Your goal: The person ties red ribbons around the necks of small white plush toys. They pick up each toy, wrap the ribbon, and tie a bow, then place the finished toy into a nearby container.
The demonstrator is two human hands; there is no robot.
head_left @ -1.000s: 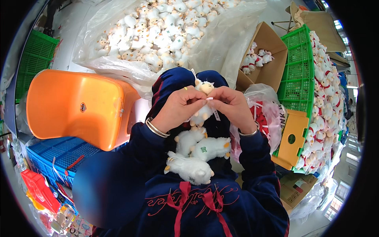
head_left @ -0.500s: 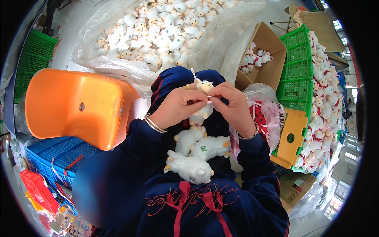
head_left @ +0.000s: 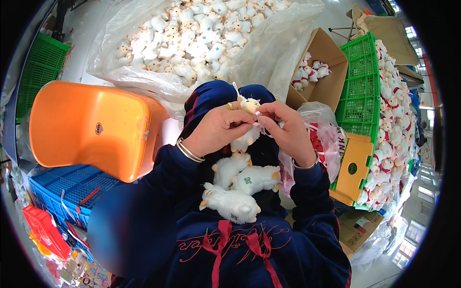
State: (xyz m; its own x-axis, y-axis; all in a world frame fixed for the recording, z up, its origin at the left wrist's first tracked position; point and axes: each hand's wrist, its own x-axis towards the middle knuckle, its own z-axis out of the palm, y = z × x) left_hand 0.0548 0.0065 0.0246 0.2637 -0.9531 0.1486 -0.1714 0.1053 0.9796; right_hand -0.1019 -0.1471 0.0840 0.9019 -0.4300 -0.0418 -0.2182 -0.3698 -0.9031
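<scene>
A small white plush animal [head_left: 246,139] with a beige face and a loop on its head stands upright between my knees. My left hand [head_left: 222,127] is closed at its neck, thumb and index finger pinched on a thin pale ribbon [head_left: 260,126]. Opposite it, my right hand [head_left: 288,128] pinches the same ribbon, with a short loop or end showing by the fingertips. How the ribbon crosses at the neck is partly hidden by my fingers. On my lap lie more white plush animals [head_left: 230,202], one with a green patch.
Ahead, a large clear plastic bag [head_left: 269,62] holds many white plush animals. Right of it are a cardboard box [head_left: 331,89], a green crate [head_left: 357,91] beside red-scarfed plush animals, and a bag of red ribbons [head_left: 319,139]. An orange chair [head_left: 86,129] and blue crate [head_left: 62,187] stand left.
My right hand has shifted slightly right and its fingers have opened a little around the ribbon. More of the ribbon shows between the hands. The left hand stays nearly in place.
</scene>
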